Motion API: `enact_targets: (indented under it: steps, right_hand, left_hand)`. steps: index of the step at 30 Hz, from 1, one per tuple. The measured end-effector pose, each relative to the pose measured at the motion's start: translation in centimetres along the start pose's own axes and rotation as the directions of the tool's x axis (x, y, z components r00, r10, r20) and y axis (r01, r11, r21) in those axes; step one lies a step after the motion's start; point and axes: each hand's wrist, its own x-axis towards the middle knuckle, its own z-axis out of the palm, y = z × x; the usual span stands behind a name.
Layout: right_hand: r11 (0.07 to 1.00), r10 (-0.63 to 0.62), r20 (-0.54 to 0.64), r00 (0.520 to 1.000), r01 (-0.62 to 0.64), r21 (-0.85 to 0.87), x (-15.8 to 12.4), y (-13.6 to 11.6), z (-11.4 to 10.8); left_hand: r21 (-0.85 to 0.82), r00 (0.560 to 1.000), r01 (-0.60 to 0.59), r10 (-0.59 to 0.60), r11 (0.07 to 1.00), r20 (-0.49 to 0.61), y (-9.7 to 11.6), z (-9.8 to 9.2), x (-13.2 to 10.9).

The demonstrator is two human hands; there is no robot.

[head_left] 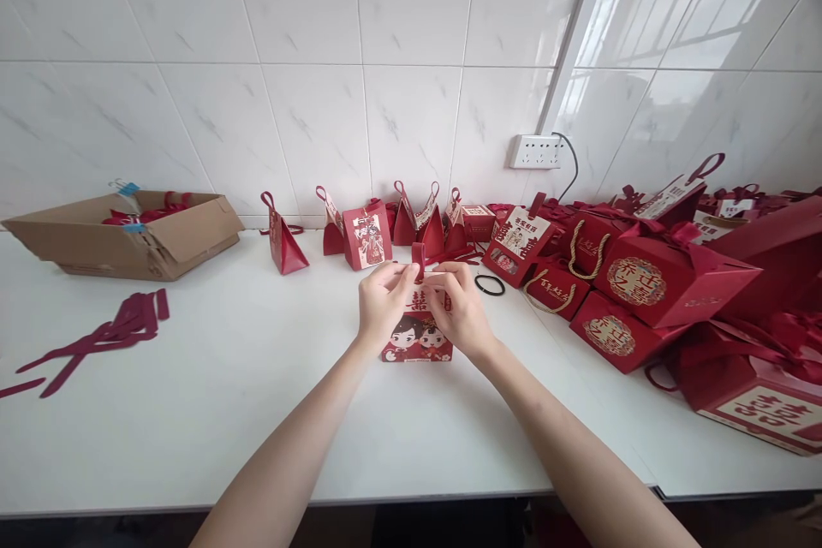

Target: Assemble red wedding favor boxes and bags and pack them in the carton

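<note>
A small red gift box (417,338) with a cartoon couple printed on its front stands on the white table in front of me. From its top rises a dark red ribbon loop (419,255). My left hand (385,300) is closed, thumb and fingertips pinching the base of the loop. Opposite it, my right hand (461,308) is closed at the box's top edge, its fingertips beside the ribbon. Fingers partly cover the upper part of the box, so the exact grip is hard to see.
Loose dark red ribbon strips (122,330) lie at the left, before an open cardboard box (128,253). Several small red boxes with loops, one a triangular box (286,244), line the wall. A black ring (490,285) lies right of my hands. Larger red gift boxes (674,278) pile up rightward.
</note>
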Motion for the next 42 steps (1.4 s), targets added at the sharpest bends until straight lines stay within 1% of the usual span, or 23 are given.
enact_targets:
  steps: [4, 6, 8, 10, 13, 16, 20, 22, 24, 27, 30, 32, 34, 36, 39, 42]
  right_hand:
    - [1.0, 0.011, 0.002, 1.0, -0.011, 0.01, -0.1, -0.1, 0.1]
    - [0.998, 0.042, -0.019, 0.999, -0.042, 0.039, -0.1, -0.2, 0.2]
    - [0.989, 0.12, -0.058, 0.991, -0.115, 0.089, 0.0, -0.3, 0.2]
    - [0.966, 0.227, -0.061, 0.972, -0.216, 0.143, 0.2, -0.6, 0.2]
    - [0.908, 0.362, 0.024, 0.932, -0.358, 0.218, 0.5, -0.9, 0.0]
    - [0.856, 0.433, 0.079, 0.898, -0.437, 0.277, 0.6, -1.1, -0.3]
    - [0.849, 0.425, 0.085, 0.901, -0.429, 0.307, 0.6, -1.1, -0.6]
    - [0.839, 0.433, 0.091, 0.897, -0.438, 0.322, 0.6, -1.1, -0.6]
    - [0.804, 0.472, 0.11, 0.875, -0.479, 0.353, 0.7, -1.1, -0.7]
    - [0.742, 0.528, 0.147, 0.836, -0.539, 0.4, 0.8, -1.0, -0.7]
    - [0.709, 0.546, 0.169, 0.821, -0.559, 0.429, 0.9, -1.0, -0.8]
    - [0.697, 0.551, 0.181, 0.815, -0.569, 0.436, 1.0, -1.0, -1.0]
    - [0.689, 0.556, 0.199, 0.807, -0.582, 0.433, 1.1, -1.0, -1.2]
    - [0.69, 0.556, 0.207, 0.805, -0.586, 0.425, 1.1, -1.0, -1.3]
    - [0.711, 0.544, 0.189, 0.818, -0.569, 0.413, 1.1, -1.0, -1.5]
    - [0.723, 0.531, 0.18, 0.828, -0.554, 0.413, 1.0, -1.0, -1.6]
  left_hand:
    - [0.003, 1.0, -0.002, 0.002, 1.0, 0.003, 0.0, 0.0, 0.0]
    - [0.009, 1.0, -0.011, 0.01, 1.0, 0.013, 0.1, 0.0, 0.0]
    - [0.017, 0.999, -0.02, 0.02, 1.0, 0.03, 0.1, -0.1, 0.1]
    - [0.012, 0.998, -0.033, 0.032, 0.999, 0.056, 0.1, -0.4, 0.1]
    - [-0.056, 0.988, -0.058, 0.065, 0.997, 0.142, 0.0, -0.8, 0.0]
    - [-0.115, 0.975, -0.034, 0.058, 0.993, 0.213, -0.1, -1.1, -0.1]
    - [-0.138, 0.974, 0.053, -0.021, 0.989, 0.226, -0.2, -1.0, -0.2]
    - [-0.144, 0.976, 0.059, -0.026, 0.988, 0.216, -0.2, -0.9, -0.3]
    - [-0.143, 0.981, 0.049, -0.021, 0.989, 0.191, -0.2, -0.7, -0.4]
    - [-0.155, 0.993, 0.033, -0.014, 0.987, 0.121, -0.3, -0.4, -0.5]
    - [-0.223, 0.996, 0.061, -0.044, 0.973, 0.079, -0.4, -0.2, -0.7]
    - [-0.249, 0.992, 0.112, -0.092, 0.962, 0.088, -0.3, -0.1, -0.7]
    - [-0.23, 0.985, 0.153, -0.129, 0.961, 0.117, -0.3, -0.1, -0.6]
    - [-0.198, 0.979, 0.158, -0.127, 0.967, 0.157, -0.3, -0.2, -0.6]
    - [-0.185, 0.969, 0.153, -0.111, 0.971, 0.22, -0.5, -0.4, -0.6]
    - [-0.162, 0.969, 0.142, -0.103, 0.977, 0.224, -0.7, -0.4, -0.6]
